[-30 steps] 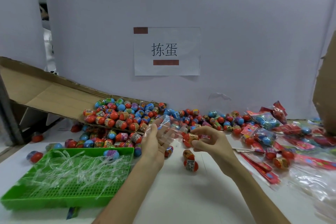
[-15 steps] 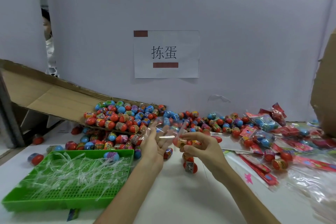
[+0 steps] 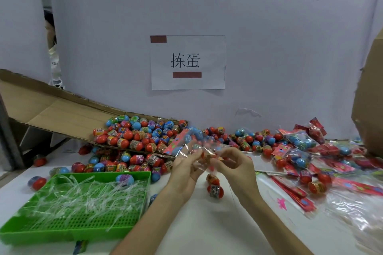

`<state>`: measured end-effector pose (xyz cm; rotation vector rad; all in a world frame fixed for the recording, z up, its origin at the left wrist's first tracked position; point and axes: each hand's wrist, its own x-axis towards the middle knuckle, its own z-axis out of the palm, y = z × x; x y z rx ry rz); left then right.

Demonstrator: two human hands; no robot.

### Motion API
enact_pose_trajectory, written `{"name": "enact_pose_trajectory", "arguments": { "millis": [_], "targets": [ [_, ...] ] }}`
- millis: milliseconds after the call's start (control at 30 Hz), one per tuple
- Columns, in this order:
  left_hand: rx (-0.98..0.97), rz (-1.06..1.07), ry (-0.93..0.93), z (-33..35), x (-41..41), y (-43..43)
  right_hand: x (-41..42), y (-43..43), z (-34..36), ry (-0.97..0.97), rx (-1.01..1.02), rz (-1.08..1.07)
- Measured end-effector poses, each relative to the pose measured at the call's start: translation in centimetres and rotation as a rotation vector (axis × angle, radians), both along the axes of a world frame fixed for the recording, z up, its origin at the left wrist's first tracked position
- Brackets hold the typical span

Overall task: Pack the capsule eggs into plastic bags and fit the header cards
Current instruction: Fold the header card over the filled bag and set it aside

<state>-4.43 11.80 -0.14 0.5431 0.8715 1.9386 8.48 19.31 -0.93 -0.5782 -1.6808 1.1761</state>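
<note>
Left hand [image 3: 184,168] grips the crinkly clear plastic bag [image 3: 199,149], now raised; right hand [image 3: 235,166] pinches a red capsule egg [image 3: 207,158] at its mouth, so filling looks underway.

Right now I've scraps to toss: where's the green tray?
Head view, lower left: the green tray lies on the table, left of the left hand, in front of the egg pile.

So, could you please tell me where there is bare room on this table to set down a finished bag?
The bare table between the green tray and the red header cards, nearer you than the loose egg, is free. Crowded: the egg pile at the back, packed bags at right, and the tray holds plastic strips.
</note>
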Motion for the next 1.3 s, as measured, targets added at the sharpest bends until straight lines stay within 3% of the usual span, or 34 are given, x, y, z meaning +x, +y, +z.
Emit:
{"name": "enact_pose_trajectory", "arguments": {
  "millis": [167, 300, 433, 500, 633, 700, 833, 1000, 1300],
  "targets": [
    [0.014, -0.112, -0.035, 0.3, 0.2, -0.1, -0.1, -0.4, -0.5, 0.042, 0.149, -0.01],
    [0.017, -0.091, -0.146, 0.4, -0.4, -0.1, -0.2, -0.3, -0.3, -0.102, 0.176, 0.155],
    [0.013, 0.012, -0.304, 0.5, -1.1, 0.0, 0.6, 0.7, 0.2, -0.098, 0.167, -0.052],
    [0.006, 0.067, -0.318, 0.5, -1.2, 0.0, 0.8, 0.8, 0.1, -0.243, 0.242, -0.112],
    [0.018, 0.119, -0.341, 0.3, -1.3, 0.0, 0.9, 0.7, -1.2, -0.727, 0.34, -0.056],
    [0.027, 0.127, -0.346, 0.4, -1.3, 0.0, 0.7, 0.6, -1.8, -0.793, 0.33, -0.028],
    [0.031, 0.134, -0.353, 0.4, -1.3, -0.1, 0.7, 0.5, -1.7, -0.655, 0.298, -0.089],
    [0.005, 0.106, -0.318, 0.7, -1.1, -0.2, 0.8, 0.4, 0.6, -0.212, 0.021, -0.124],
    [-0.021, 0.013, -0.125, 0.5, -0.3, 0.1, 1.1, 0.0, 1.7, 0.062, -0.315, 0.084]
  ]
}}
